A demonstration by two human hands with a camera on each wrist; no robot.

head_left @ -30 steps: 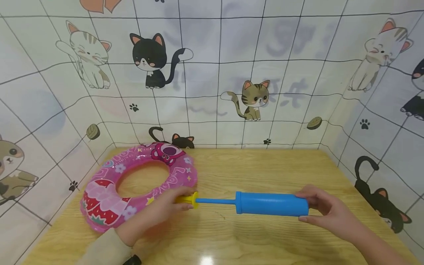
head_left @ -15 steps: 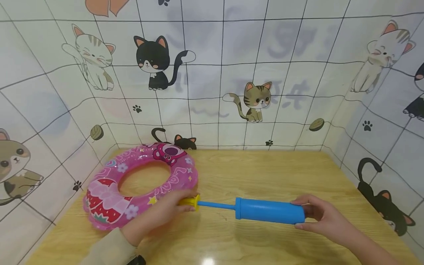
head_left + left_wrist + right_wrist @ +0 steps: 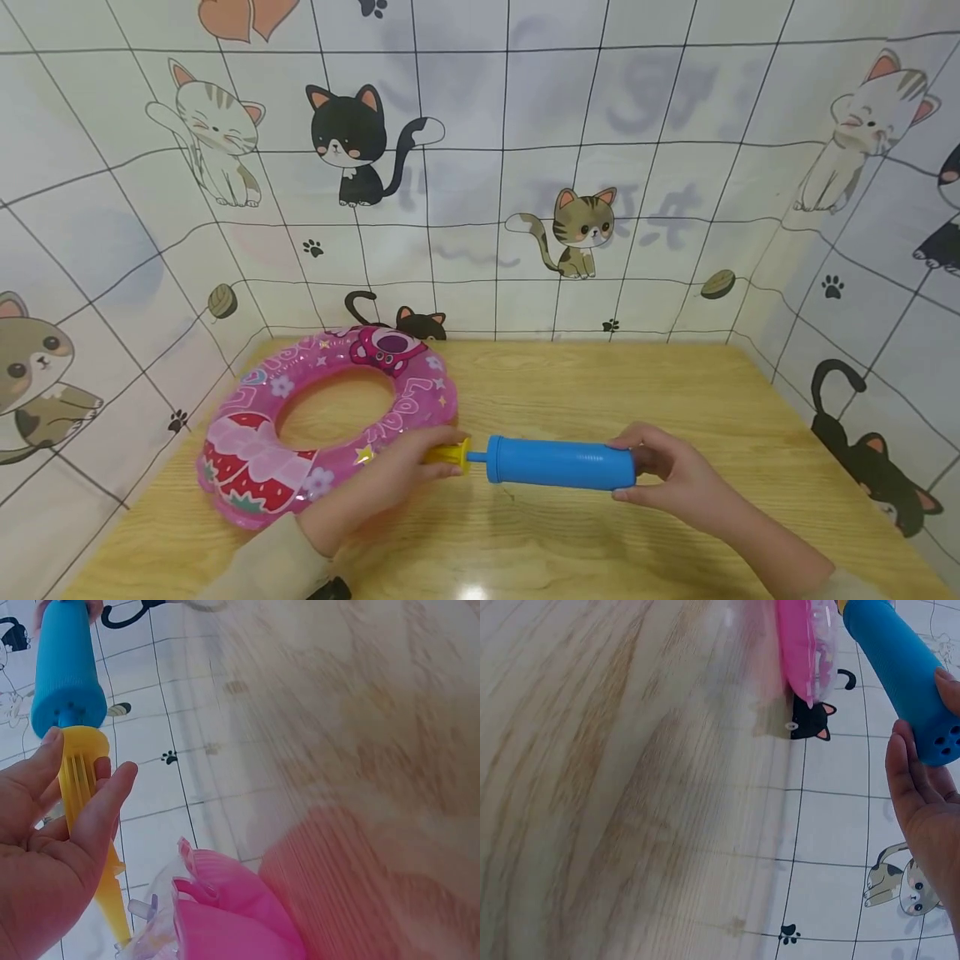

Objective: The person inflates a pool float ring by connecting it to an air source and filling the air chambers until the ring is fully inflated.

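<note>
The blue cylinder [image 3: 560, 463] of a hand pump lies nearly level a little below and right of the centre of the head view, held up off the table. From its left end a short length of blue rod [image 3: 477, 457] leads to a yellow handle [image 3: 452, 455]. The left hand [image 3: 397, 467], in the lower middle of the frame, grips that handle, thumb and fingers about it; the right hand [image 3: 671, 475], right of centre, holds the far end of the cylinder between thumb and fingers. In the right wrist view, at the right edge, that end of the cylinder shows several dark holes. In the left wrist view the yellow piece narrows to a tip at the lower left, close to clear plastic; whether it is seated in a valve I cannot tell. The pink swim ring [image 3: 416, 396], puffed out and printed with strawberries, flowers and lettering, rests at the left of the head view, partly behind the left hand and forearm. A pale sleeve [image 3: 273, 558] and a black band [image 3: 330, 590] show at the bottom edge, left of centre. Under everything is a wood-grain table [image 3: 615, 383]; beyond it, white wall covering [image 3: 465, 100] with a black grid and cartoon cats fills the upper frame.
</note>
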